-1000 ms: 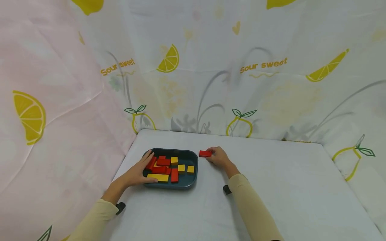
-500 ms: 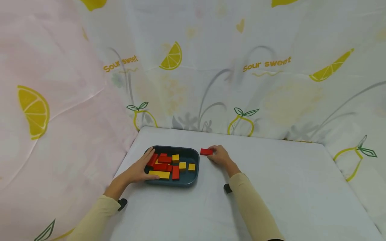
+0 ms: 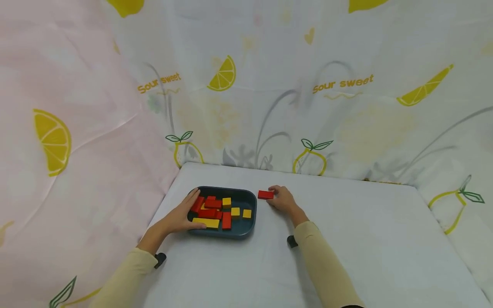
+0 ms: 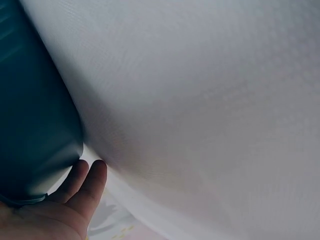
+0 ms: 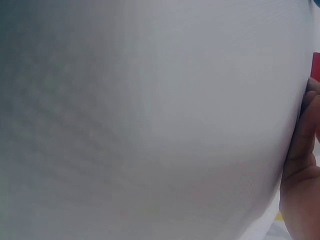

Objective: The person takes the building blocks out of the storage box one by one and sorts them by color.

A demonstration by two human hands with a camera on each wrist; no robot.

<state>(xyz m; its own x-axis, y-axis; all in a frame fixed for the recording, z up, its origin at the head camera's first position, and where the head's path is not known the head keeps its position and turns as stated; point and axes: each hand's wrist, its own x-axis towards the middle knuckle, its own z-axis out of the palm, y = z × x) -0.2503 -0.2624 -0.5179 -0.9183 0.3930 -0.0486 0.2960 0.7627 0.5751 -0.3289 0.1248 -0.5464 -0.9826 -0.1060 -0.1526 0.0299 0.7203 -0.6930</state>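
A red rectangular block (image 3: pixel 265 195) is pinched between the thumb and fingers of my right hand (image 3: pixel 283 201), just right of the tray, low over the white table. In the right wrist view, part of the hand (image 5: pixel 302 175) and a sliver of the red block (image 5: pixel 316 70) show at the right edge. My left hand (image 3: pixel 180 219) rests across the left end of a dark blue-grey tray (image 3: pixel 246 233), thumb by the near rim and fingers stretched along the far side. The left wrist view shows two straight fingers (image 4: pixel 89 192) beside the tray's outer wall (image 4: pixel 35 110).
Inside the tray lie several red blocks (image 3: pixel 227 220), a long yellow block (image 3: pixel 208 223) and small yellow cubes (image 3: pixel 235 212). The white table (image 3: pixel 346 239) extends to the right and front. A lemon-printed cloth (image 3: pixel 269 107) hangs behind and at the left.
The view has shifted slightly, so tray and hands appear a little further right. Both hands keep their places, the right one still pinching the red block.
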